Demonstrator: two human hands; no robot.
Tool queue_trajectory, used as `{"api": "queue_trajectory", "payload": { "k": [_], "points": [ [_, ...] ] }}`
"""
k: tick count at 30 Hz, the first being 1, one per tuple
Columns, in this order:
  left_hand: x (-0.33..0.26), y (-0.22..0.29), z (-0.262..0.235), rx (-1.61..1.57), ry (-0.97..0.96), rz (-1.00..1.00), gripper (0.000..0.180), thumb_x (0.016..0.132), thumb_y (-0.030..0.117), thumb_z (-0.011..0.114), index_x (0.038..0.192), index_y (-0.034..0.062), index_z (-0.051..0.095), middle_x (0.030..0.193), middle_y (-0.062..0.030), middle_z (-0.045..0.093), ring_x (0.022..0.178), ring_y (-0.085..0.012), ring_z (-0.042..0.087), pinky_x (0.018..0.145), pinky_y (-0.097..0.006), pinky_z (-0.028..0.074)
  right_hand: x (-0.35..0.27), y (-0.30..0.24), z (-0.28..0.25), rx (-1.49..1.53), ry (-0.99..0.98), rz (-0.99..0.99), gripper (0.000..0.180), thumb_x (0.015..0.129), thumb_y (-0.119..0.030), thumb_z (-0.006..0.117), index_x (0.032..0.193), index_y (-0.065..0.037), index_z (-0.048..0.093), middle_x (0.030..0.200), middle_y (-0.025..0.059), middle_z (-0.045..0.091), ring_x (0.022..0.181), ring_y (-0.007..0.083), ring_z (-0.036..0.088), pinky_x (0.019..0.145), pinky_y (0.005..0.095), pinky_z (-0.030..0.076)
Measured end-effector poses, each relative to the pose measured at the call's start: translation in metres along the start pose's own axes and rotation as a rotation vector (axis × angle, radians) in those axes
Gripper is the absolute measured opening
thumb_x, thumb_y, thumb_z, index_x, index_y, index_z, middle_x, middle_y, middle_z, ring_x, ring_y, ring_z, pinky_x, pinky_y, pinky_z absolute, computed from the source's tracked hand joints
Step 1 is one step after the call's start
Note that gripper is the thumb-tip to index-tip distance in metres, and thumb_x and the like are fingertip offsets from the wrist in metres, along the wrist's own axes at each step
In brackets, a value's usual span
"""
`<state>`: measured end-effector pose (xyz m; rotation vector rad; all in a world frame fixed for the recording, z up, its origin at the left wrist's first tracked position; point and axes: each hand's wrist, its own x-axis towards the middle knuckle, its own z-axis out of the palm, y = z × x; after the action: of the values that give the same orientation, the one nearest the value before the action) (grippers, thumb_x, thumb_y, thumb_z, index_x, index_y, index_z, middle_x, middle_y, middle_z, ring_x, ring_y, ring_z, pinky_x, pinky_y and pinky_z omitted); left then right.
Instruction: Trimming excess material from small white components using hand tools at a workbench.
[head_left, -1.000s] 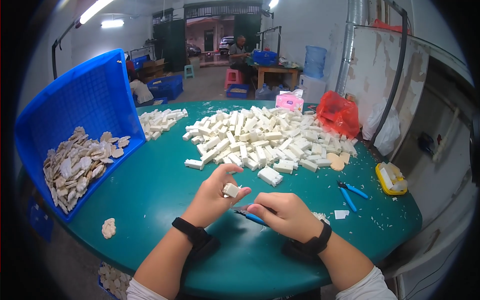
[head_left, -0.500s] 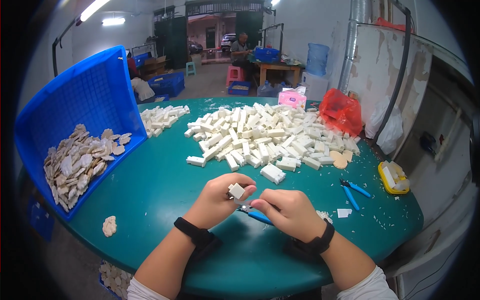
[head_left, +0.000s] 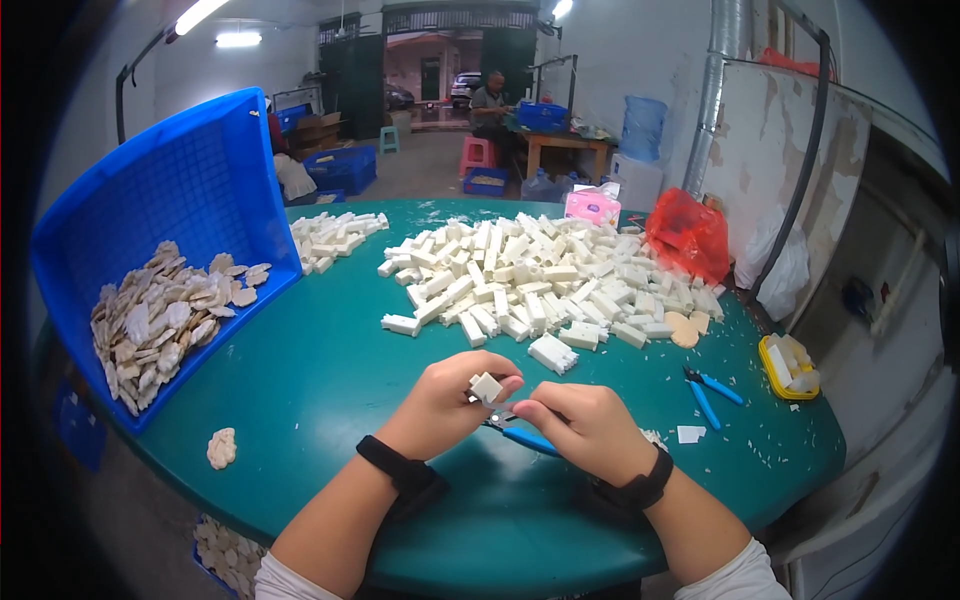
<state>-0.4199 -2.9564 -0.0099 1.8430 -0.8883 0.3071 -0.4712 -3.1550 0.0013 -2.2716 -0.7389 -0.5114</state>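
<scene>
My left hand [head_left: 440,402] is closed around a small white plastic block [head_left: 485,388], its square end facing up between thumb and fingers. Close beside it, my right hand [head_left: 592,425] is closed, thumb against forefinger. A thin pale thing shows at these fingertips, by the block, too small to name. Blue-handled nippers [head_left: 528,438] show below both hands, jaws toward the left one; part of the handle is hidden by the right hand, and I cannot tell whether they are held or lie on the table. A wider white block [head_left: 553,353] lies just beyond the hands.
A large heap of white blocks [head_left: 510,275] covers the table's far middle. At left a tilted blue crate [head_left: 170,150] holds pale flat pieces. Second nippers [head_left: 706,395], a yellow tray [head_left: 775,375], a red bag [head_left: 690,235] and a pink tissue pack [head_left: 593,206] are to the right.
The whole view has shifted slightly. Both hands stay close together, and the white block in my left hand has turned a little. The pale thing at my right fingertips shows less.
</scene>
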Motion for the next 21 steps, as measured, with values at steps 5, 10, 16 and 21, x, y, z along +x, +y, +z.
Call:
{"api": "queue_trajectory", "payload": {
  "k": [5, 10, 16, 21],
  "points": [
    [-0.0032, -0.005, -0.0016, -0.012, 0.012, 0.023, 0.013, 0.088, 0.008, 0.072, 0.098, 0.0034, 0.067, 0.088, -0.0073, 0.067, 0.074, -0.0168, 0.06, 0.058, -0.029, 0.047, 0.0018, 0.0035, 0.005, 0.004, -0.015, -0.015, 0.028, 0.098, -0.031, 0.06, 0.08, -0.009, 0.061, 0.063, 0.0101, 0.055, 0.056, 0.0304, 0.055, 0.051, 0.0389, 0.042],
    [-0.0002, -0.0045, 0.0013, -0.003, 0.002, 0.066, 0.012, 0.088, 0.007, 0.072, 0.097, 0.0032, 0.066, 0.088, -0.0078, 0.067, 0.074, -0.0184, 0.061, 0.058, -0.03, 0.047, -0.0002, 0.0005, -0.0008, -0.024, -0.013, 0.0, 0.029, 0.098, -0.032, 0.06, 0.08, -0.009, 0.061, 0.063, 0.0096, 0.055, 0.056, 0.0305, 0.056, 0.05, 0.0392, 0.042],
    [-0.0012, -0.0061, -0.0001, 0.025, 0.002, 0.048, 0.012, 0.087, 0.005, 0.072, 0.098, 0.004, 0.067, 0.089, -0.0074, 0.067, 0.075, -0.0187, 0.061, 0.057, -0.03, 0.047, -0.0004, 0.0014, 0.0008, -0.04, -0.021, 0.023, 0.031, 0.098, -0.033, 0.06, 0.078, -0.01, 0.06, 0.061, 0.01, 0.054, 0.055, 0.031, 0.055, 0.05, 0.0395, 0.041],
    [-0.0023, -0.0083, -0.001, 0.013, 0.0, 0.019, 0.012, 0.087, 0.006, 0.073, 0.098, 0.0043, 0.067, 0.089, -0.0081, 0.068, 0.075, -0.019, 0.061, 0.058, -0.03, 0.048, 0.0019, 0.0019, -0.0001, -0.007, -0.025, 0.114, 0.036, 0.098, -0.036, 0.059, 0.075, -0.009, 0.059, 0.06, 0.011, 0.053, 0.055, 0.0319, 0.054, 0.049, 0.0402, 0.04]
  ]
}}
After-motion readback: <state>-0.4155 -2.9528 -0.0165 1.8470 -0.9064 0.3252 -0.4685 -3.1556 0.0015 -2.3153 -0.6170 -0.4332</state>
